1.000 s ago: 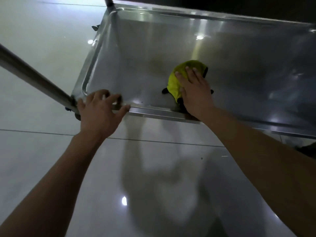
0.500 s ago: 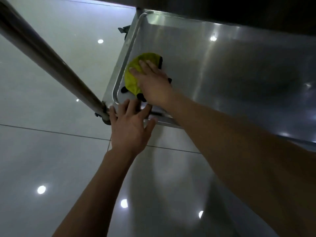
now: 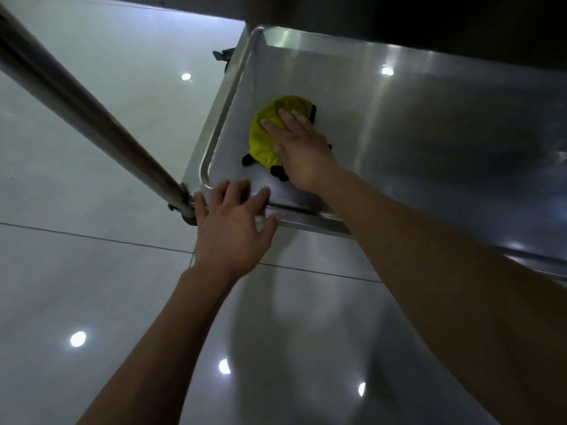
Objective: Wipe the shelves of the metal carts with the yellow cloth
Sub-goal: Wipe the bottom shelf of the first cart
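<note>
Cloth (image 3: 266,139) lies bunched on the shelf (image 3: 414,142), near its left front corner. Right hand (image 3: 302,148) presses it flat, fingers (image 3: 276,125) straight, gripping nothing. Left hand (image 3: 233,222) rests on the front rim, fingers spread. Risk: with only palm pressure the cloth may slip free or ride over the rim; the cart could roll if the brace slackens.

Brushed, shiny metal shelf (image 3: 399,124); soft matt yellow cloth (image 3: 265,139); glossy, reflective tiled floor (image 3: 92,271).
</note>
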`<state>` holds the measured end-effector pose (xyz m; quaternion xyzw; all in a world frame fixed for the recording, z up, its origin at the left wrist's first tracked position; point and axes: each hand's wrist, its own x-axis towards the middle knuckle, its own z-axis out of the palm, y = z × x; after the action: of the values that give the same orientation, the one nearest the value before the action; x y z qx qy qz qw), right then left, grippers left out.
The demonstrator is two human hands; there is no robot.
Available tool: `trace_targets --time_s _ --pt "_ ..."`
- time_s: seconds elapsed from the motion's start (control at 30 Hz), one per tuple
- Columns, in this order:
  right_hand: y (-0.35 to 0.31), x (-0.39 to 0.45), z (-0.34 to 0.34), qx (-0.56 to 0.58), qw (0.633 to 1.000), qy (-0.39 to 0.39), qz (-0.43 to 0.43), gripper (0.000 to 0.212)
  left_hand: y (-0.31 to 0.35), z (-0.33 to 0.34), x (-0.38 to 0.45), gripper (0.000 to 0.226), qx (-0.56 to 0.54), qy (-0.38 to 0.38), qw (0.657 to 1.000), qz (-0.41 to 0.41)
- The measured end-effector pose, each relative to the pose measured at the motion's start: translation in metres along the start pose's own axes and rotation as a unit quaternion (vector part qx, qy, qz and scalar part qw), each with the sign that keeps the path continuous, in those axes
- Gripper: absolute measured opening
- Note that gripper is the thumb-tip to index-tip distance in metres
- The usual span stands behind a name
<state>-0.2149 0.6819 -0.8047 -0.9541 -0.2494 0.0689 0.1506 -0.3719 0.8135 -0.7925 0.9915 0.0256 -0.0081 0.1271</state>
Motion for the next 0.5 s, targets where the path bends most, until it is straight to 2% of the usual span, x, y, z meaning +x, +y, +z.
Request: trace_targets --time_s 0.13,0.33,0.5 --pt "0.049 -0.030 -0.012 0.014 0.998 0.040 0.040 0.053 0.022 -0.011 0.009 0.046 -0.023 -0.001 0.999 -0.038" --pt "0.114 -0.077 -0.024 0.014 0.992 0.090 0.087 0.051 0.091 0.005 0.022 0.031 -0.054 -0.008 0.997 0.053" --pt "0.169 -0.116 -0.036 -0.003 0.984 0.126 0.127 0.049 0.162 0.027 0.036 0.026 -0.016 -0.053 0.996 0.073"
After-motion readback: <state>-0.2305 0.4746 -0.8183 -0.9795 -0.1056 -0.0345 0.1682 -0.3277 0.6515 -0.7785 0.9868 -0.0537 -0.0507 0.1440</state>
